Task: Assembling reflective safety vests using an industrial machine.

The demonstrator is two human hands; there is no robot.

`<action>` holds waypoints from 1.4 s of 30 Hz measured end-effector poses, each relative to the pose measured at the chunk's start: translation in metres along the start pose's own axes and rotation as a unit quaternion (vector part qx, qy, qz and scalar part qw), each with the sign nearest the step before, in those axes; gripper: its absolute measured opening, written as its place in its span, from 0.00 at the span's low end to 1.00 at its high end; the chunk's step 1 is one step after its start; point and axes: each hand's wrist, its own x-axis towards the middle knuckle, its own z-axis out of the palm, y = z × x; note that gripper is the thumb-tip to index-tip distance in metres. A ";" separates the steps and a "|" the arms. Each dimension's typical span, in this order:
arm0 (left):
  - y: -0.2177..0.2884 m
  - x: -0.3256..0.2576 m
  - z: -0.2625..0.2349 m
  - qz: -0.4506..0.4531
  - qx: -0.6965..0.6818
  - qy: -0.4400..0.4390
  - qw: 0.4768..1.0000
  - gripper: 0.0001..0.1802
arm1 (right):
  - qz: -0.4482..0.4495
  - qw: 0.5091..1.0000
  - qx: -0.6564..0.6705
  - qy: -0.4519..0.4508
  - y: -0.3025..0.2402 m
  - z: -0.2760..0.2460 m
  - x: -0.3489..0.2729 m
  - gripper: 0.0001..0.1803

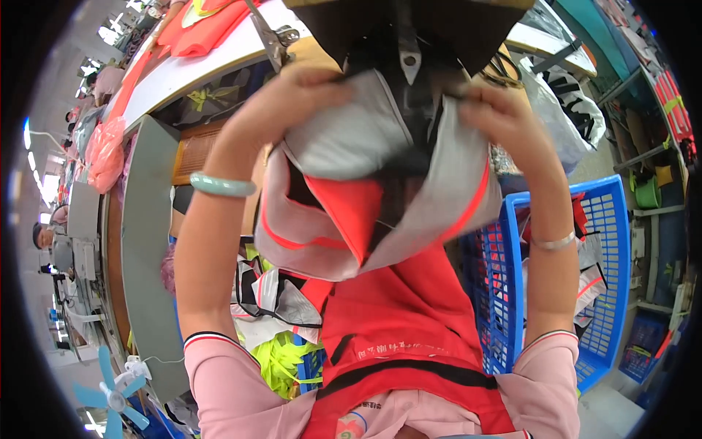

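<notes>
A piece of sewn fabric work (365, 139), grey and black with bright orange-red trim, hangs in front of me below the dark machine head (409, 29). Its panels fold open, and a red-orange panel shows inside. My left hand (314, 102), blurred by motion, is closed on the grey upper edge at the left. On the other side my right hand (501, 113) grips the upper right edge, its fingertips smeared. A pointed metal part (410, 66) of the machine comes down between my hands, and the fabric's dark middle lies in shadow beneath it.
To my right stands a blue plastic basket (514, 293) holding similar fabric pieces. At my lower left lie more grey and black pieces (274, 296) and neon yellow strips (281, 362). A white table (175, 80) bears orange cloth (212, 29). Another person (55, 238) sits far left.
</notes>
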 end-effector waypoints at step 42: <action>0.022 -0.075 0.070 0.166 0.160 0.064 0.971 0.17 | -0.131 0.977 -0.167 -0.023 -0.045 0.024 -0.062 0.14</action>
